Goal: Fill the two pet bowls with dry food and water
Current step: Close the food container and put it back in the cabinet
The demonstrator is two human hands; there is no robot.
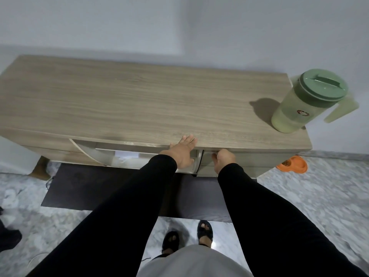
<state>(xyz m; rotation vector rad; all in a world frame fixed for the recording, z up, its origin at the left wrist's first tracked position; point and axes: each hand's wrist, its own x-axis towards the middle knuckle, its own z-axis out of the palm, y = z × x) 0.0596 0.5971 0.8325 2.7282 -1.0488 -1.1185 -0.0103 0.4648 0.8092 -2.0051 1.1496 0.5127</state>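
A low wooden cabinet [139,100] stands against the wall. My left hand [182,151] rests flat, fingers apart, on the cabinet's front top edge beside the glass door [123,158]. My right hand [224,157] is curled around the top edge of the right-hand drawer front [249,158]. A green lidded pitcher [307,102] stands on the cabinet's right end. An orange pet bowl [293,164] with brown dry food in one compartment lies on the floor to the cabinet's right, partly hidden by it.
A dark mat [99,188] lies on the marble floor in front of the cabinet. My sandalled feet [187,236] stand just behind it. White papers show behind the glass door. A dark object [8,234] sits at the left edge.
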